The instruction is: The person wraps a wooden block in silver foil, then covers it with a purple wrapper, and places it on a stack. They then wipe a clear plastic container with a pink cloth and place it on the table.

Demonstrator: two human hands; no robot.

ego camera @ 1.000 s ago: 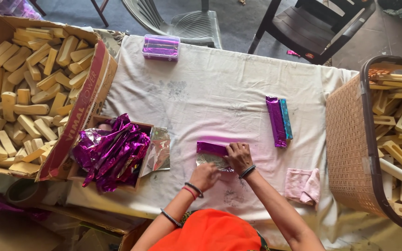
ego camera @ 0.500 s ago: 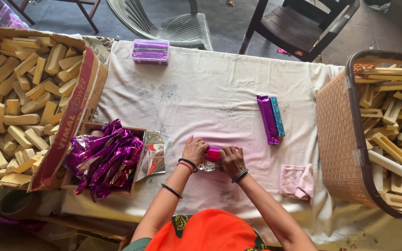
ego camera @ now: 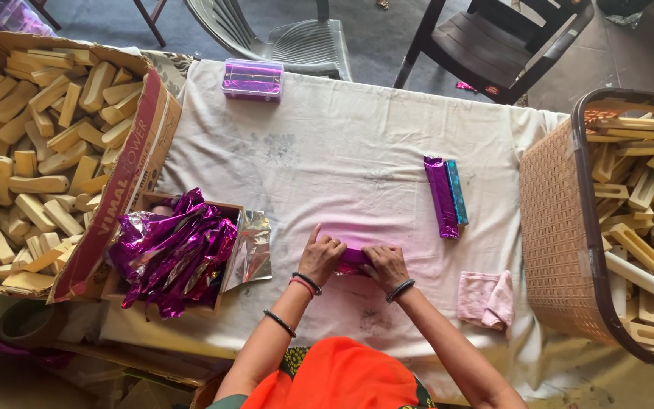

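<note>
Both hands pressed down side by side on a small block wrapped in shiny purple foil (ego camera: 355, 256); the left hand (ego camera: 322, 257) covered one end and the right hand (ego camera: 386, 265) the other. It lay on the white cloth of the tabletop (ego camera: 342, 159). A box of crinkly purple foil sheets (ego camera: 179, 254) sat to the left.

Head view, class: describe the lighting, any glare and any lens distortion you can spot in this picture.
Head view: soft, even daylight, with only faint shadows under the left hand and right hand; bright glints on the crinkled purple foil sheets in their small box; sharp focus across the white cloth; wide-lens bending curves the cardboard box and brown basket at the edges.
</note>
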